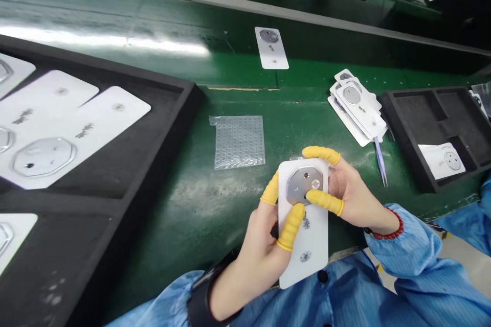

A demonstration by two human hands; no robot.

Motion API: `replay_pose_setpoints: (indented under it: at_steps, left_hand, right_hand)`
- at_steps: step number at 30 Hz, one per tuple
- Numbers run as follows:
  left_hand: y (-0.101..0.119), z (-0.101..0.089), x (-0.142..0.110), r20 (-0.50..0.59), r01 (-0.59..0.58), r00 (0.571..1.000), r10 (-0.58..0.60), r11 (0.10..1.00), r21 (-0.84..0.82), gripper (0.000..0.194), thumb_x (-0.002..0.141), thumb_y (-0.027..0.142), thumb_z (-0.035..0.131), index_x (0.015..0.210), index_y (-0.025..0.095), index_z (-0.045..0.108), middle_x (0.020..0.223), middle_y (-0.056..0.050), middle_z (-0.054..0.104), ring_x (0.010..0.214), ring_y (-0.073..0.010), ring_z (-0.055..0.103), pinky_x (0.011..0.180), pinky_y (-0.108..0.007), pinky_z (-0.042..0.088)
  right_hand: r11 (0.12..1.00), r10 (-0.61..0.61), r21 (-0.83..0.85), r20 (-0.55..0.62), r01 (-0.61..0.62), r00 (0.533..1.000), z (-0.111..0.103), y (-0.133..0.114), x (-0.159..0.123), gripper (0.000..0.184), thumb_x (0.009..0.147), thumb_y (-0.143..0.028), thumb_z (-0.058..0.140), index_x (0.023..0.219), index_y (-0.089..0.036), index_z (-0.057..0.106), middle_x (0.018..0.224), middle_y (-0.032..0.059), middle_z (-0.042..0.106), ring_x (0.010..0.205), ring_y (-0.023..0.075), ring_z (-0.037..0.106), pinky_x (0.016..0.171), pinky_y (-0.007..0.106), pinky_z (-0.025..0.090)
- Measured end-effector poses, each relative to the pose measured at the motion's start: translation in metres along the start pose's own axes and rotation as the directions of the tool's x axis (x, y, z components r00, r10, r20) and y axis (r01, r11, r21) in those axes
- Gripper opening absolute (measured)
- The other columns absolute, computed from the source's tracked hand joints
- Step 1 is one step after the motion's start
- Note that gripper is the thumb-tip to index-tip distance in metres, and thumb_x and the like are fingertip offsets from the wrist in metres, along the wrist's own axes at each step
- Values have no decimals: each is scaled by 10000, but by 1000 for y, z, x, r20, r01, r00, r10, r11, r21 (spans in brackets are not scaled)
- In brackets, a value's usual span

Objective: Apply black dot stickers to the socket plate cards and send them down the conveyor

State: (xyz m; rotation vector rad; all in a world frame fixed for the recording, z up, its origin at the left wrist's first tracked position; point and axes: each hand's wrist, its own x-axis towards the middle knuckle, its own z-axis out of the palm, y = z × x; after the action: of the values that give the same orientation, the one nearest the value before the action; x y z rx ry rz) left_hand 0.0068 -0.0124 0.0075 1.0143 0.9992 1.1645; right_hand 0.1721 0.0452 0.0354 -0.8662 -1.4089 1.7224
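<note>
A white packaging card (pixel 307 250) with a grey octagonal blister (pixel 299 184) at its upper end is held over the front edge of the green bench. My left hand (pixel 261 250) grips its left side, thumb on the front just below the blister. From the right, my right hand (pixel 349 189) pinches the same card, its thumb pressing at the blister's lower edge. Yellow finger cots cover the thumbs and index fingers. Behind the card's top a bit of clear plastic shows; what the fingers touch at the back is hidden. A bubble-wrap pouch (pixel 240 143) lies flat beyond my left hand.
A dark tray (pixel 153 163) with white cards fills the left side. Rightward lie a stack of cards (pixel 358 104), lilac tweezers (pixel 379 161) and another dark compartment tray (pixel 425 143). One card (pixel 274 51) rests farther back. Blue fabric (pixel 466 222) shows at the right edge.
</note>
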Motion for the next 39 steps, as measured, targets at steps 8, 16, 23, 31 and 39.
replay_pose_setpoints:
  at_steps: [8,16,23,31,39]
  left_hand:
    - [13,-2,16,-260,47,965,-35,998,41,447,761,362,762,1115,182,557,807,-29,746,556,-158,682,476,-222,553]
    - [9,-40,44,-447,-27,852,272,876,481,533,759,345,720,1251,230,551,1053,-72,681,931,-237,677,797,-319,547]
    - [6,-31,47,-34,137,990,-134,977,163,347,717,484,719,621,156,659,517,7,589,453,-127,508,435,-223,402]
    - [0,-6,45,-20,271,963,-270,961,49,260,720,390,740,674,134,735,707,-44,728,600,-153,590,576,-241,464]
    - [-10,-7,41,-132,315,939,-318,948,-42,141,649,266,684,580,147,656,550,13,609,498,-114,505,477,-213,396]
  right_hand:
    - [952,-95,-283,96,119,991,-16,1,-3,499,1001,-324,461,1467,-311,286,1353,65,581,1209,179,604,1012,383,529]
    - [489,-191,-868,-207,-90,959,-72,39,-25,96,923,-262,568,920,-213,650,1424,130,512,1421,379,331,1095,685,296]
    - [927,54,-355,-186,-118,981,-61,14,-7,263,857,-358,677,1050,-190,616,1028,76,706,937,217,715,823,378,609]
    - [427,-540,-821,105,379,835,-40,16,3,145,895,-166,627,1035,-199,639,1109,113,644,1040,233,601,913,456,531]
    - [-20,-462,-871,444,491,768,-20,24,-2,284,933,-32,427,767,-160,619,979,115,682,868,190,625,953,463,533]
